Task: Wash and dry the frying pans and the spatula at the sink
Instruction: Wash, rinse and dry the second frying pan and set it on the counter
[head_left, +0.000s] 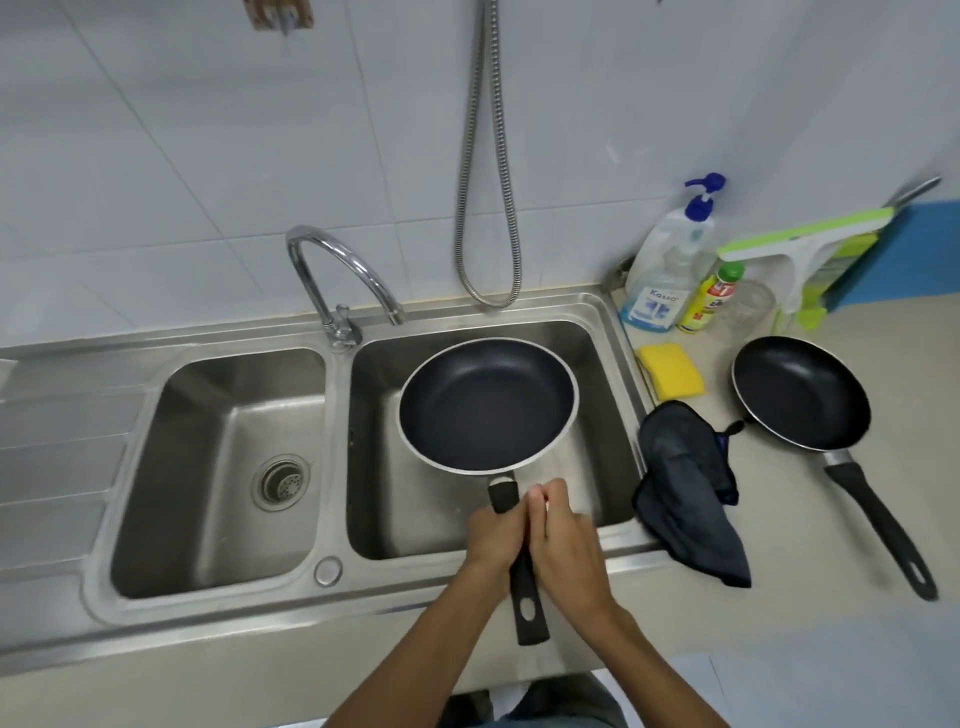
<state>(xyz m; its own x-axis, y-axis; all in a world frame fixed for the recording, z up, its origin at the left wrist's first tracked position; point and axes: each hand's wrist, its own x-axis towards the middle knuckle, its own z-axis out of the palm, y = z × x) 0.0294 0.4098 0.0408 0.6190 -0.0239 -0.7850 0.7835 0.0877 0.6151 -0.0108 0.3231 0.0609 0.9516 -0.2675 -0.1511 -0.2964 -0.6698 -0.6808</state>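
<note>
A black frying pan (488, 405) with a silver rim hangs level over the right sink basin (384, 493). Its black handle runs toward me, and both hands grip it: my left hand (493, 535) on the left side, my right hand (563, 540) on the right. A second black frying pan (800, 392) lies on the counter to the right, handle pointing to the near right. A dark blue cloth (685, 488) is draped over the sink's right edge. A yellow sponge (670, 371) sits behind the cloth. No spatula is visible.
The chrome tap (337, 275) arches over the divider between the basins, with no water seen running. The left basin (223, 467) has a drain strainer. Soap bottles (665, 270), a glass jar (748, 312) and a green squeegee (800, 244) stand at the back right. A shower hose (488, 208) hangs on the wall.
</note>
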